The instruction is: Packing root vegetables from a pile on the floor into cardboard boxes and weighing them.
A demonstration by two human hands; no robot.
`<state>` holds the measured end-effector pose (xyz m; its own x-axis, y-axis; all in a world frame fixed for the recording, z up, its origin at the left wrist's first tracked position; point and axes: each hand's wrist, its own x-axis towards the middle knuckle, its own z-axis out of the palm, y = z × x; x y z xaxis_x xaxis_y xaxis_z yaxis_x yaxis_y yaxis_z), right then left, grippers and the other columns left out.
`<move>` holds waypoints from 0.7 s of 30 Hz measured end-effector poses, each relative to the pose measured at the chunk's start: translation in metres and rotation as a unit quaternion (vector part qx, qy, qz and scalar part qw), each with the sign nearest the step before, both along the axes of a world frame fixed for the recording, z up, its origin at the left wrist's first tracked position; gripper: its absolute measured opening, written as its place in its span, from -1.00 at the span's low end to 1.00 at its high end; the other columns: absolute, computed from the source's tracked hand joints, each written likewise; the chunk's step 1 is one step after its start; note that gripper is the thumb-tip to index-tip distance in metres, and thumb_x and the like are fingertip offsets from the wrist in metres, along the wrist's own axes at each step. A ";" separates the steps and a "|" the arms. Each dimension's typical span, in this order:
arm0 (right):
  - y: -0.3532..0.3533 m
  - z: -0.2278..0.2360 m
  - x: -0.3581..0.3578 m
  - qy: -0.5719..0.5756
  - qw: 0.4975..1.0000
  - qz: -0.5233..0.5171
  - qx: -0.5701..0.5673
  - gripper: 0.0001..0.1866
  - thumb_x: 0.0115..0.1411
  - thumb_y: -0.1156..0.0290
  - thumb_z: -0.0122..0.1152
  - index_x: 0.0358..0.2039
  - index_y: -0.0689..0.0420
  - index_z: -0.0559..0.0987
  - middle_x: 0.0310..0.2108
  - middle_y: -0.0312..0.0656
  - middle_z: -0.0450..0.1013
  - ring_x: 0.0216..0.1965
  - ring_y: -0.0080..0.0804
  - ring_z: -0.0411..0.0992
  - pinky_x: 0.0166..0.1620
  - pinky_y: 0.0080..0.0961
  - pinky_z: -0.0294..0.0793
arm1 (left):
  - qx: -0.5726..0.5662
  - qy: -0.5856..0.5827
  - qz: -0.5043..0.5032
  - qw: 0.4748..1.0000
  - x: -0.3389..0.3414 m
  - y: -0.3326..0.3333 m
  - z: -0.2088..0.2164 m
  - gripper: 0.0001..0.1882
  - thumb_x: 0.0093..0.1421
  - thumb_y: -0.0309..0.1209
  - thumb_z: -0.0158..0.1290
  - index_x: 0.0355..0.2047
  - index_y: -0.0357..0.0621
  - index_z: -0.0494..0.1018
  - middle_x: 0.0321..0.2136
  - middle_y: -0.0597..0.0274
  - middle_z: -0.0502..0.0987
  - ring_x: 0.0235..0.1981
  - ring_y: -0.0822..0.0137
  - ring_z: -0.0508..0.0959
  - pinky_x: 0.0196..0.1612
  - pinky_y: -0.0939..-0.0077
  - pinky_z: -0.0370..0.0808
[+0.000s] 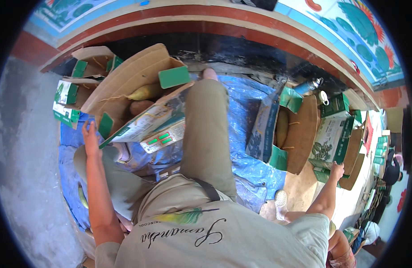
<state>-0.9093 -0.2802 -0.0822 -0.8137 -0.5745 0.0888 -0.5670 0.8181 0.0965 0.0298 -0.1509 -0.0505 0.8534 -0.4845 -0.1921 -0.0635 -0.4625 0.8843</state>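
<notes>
My left hand [90, 136] is stretched out to the left with its fingers apart, beside the green flap of an open cardboard carton [125, 85] that holds yellow mangoes [143, 93]. It holds nothing. My right hand [336, 170] reaches out to the right and grips the lower edge of a green-and-white printed carton [330, 136]. My outstretched leg in khaki trousers [206, 129] lies between the two cartons on a blue tarp [241, 102]. A flattened printed carton [145, 127] leans against that leg.
More open cartons stand at the far left [69, 96] and in the middle right [282, 129], one with fruit inside. A spray can [306, 85] lies by the red step [223, 24]. Another person's shoe [281, 198] and arm [342, 250] are at the lower right. Grey concrete floor [23, 156] is on the left.
</notes>
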 end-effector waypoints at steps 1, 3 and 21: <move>0.005 -0.001 -0.014 0.002 1.000 -0.007 0.002 -0.31 0.02 -0.02 0.09 0.12 0.09 0.32 0.04 0.07 0.32 0.09 -0.03 0.28 0.09 -0.20 0.28 | 0.002 0.002 -0.007 1.000 0.000 0.002 -0.001 -0.40 0.19 -0.06 -0.06 0.16 -0.04 0.13 0.05 0.06 0.29 0.07 0.18 0.30 0.05 0.21 0.22; 0.015 -0.005 -0.052 0.055 0.998 -0.020 -0.012 -0.26 0.01 -0.10 0.12 0.13 0.07 0.31 0.04 0.04 0.33 0.09 -0.05 0.27 0.10 -0.21 0.28 | -0.018 0.014 -0.011 1.000 0.000 0.002 -0.003 -0.39 0.19 -0.03 -0.06 0.17 0.00 0.11 0.08 0.09 0.29 0.09 0.16 0.29 0.05 0.12 0.21; 0.014 -0.104 -0.131 -0.096 0.982 0.144 -0.078 -0.37 0.06 0.20 0.25 0.09 0.19 0.31 -0.16 -0.05 0.47 -0.12 -0.28 0.41 -0.05 -0.50 0.34 | -0.016 0.028 0.002 0.999 0.001 0.006 0.006 -0.37 0.19 0.06 -0.09 0.16 0.00 0.12 0.10 0.09 0.30 0.12 0.22 0.31 0.06 0.20 0.27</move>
